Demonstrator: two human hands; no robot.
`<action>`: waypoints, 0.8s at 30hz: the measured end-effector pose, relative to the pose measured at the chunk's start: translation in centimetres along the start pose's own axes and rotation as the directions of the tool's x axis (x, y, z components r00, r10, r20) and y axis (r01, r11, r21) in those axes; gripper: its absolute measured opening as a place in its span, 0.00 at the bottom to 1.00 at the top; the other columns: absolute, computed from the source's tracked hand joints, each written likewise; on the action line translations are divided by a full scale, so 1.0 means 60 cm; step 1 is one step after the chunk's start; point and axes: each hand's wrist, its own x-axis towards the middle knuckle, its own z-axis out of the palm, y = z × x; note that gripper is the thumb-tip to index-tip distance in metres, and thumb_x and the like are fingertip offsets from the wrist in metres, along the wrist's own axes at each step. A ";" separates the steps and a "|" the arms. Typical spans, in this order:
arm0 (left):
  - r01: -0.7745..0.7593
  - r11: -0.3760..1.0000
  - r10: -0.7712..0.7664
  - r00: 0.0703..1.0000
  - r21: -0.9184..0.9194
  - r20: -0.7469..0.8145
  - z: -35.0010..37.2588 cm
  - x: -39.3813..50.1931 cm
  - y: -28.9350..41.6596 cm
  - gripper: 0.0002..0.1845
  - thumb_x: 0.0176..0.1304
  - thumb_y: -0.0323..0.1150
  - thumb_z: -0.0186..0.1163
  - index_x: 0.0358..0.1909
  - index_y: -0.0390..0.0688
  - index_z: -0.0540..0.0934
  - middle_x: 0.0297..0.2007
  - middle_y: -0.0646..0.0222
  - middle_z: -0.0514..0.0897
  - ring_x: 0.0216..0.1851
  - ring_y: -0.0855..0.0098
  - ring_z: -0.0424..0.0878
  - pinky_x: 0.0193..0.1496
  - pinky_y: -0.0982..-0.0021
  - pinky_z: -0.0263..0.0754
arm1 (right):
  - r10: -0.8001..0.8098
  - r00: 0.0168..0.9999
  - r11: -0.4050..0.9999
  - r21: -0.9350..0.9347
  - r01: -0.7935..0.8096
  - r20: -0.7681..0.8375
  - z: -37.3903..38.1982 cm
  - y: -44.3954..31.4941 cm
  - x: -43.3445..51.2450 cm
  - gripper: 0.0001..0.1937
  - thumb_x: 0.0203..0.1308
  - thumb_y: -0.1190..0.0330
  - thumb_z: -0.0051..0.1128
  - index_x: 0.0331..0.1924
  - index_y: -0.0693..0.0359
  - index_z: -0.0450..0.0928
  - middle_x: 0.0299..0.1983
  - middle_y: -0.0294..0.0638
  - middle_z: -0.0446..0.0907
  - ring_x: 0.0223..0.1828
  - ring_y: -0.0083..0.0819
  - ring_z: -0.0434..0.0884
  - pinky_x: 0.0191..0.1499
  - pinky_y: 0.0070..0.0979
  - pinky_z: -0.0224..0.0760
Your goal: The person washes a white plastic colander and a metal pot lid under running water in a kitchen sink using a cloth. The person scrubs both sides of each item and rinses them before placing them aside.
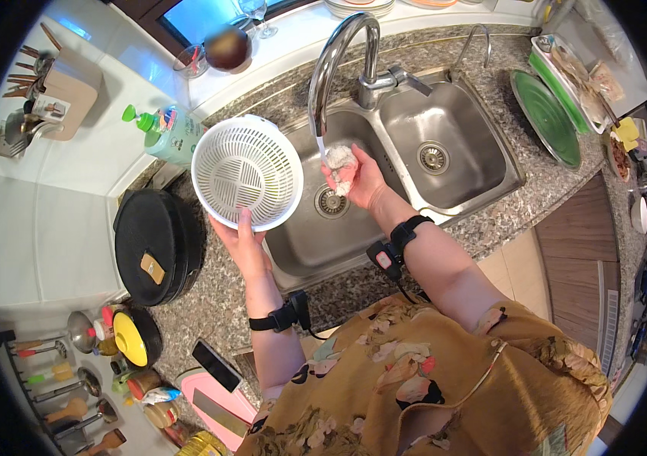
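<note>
My left hand (243,240) grips the near rim of a white plastic colander (247,171), thumb over the edge, and holds it tilted above the counter and the left edge of the sink. Some green shows through its slots. My right hand (357,175) is over the left basin (312,245) with a wet, whitish mesh-like scrubber or cloth (339,159) in its fingers; its exact kind is unclear. A thin stream of water falls beside it from the curved chrome faucet (320,74).
A green soap pump bottle (172,134) and a black round pan (155,245) stand left of the sink. Nearer me lie a phone (216,365) and a cleaver (220,411) on a pink cutting board (201,383). A green plate (546,119) is at the right.
</note>
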 end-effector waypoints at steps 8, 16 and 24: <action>-0.132 0.991 0.132 0.991 0.018 -0.005 -0.029 -0.014 0.004 0.43 0.64 0.22 0.59 0.77 0.48 0.49 0.71 0.59 0.62 0.70 0.61 0.64 0.66 0.61 0.69 | -0.082 0.996 0.995 -0.049 0.084 0.038 0.021 -0.010 0.007 0.07 0.63 0.72 0.55 0.42 0.64 0.76 0.37 0.46 0.80 0.33 0.38 0.81 0.59 0.52 0.77; -0.279 0.956 0.274 0.959 0.086 0.074 -0.028 -0.019 0.003 0.47 0.60 0.18 0.62 0.77 0.41 0.47 0.72 0.56 0.60 0.71 0.62 0.61 0.74 0.60 0.53 | -0.183 0.983 0.848 -0.504 0.166 0.016 0.035 -0.011 0.002 0.10 0.73 0.66 0.50 0.51 0.61 0.74 0.32 0.41 0.79 0.22 0.23 0.72 0.19 0.20 0.60; -0.333 0.899 0.310 0.943 0.283 0.124 -0.020 -0.031 0.004 0.53 0.56 0.18 0.66 0.78 0.43 0.44 0.73 0.57 0.58 0.73 0.62 0.59 0.71 0.60 0.61 | -0.386 0.908 0.581 -0.808 0.100 -0.165 0.057 0.000 0.012 0.20 0.73 0.49 0.46 0.30 0.56 0.70 0.19 0.35 0.71 0.11 0.24 0.61 0.12 0.26 0.50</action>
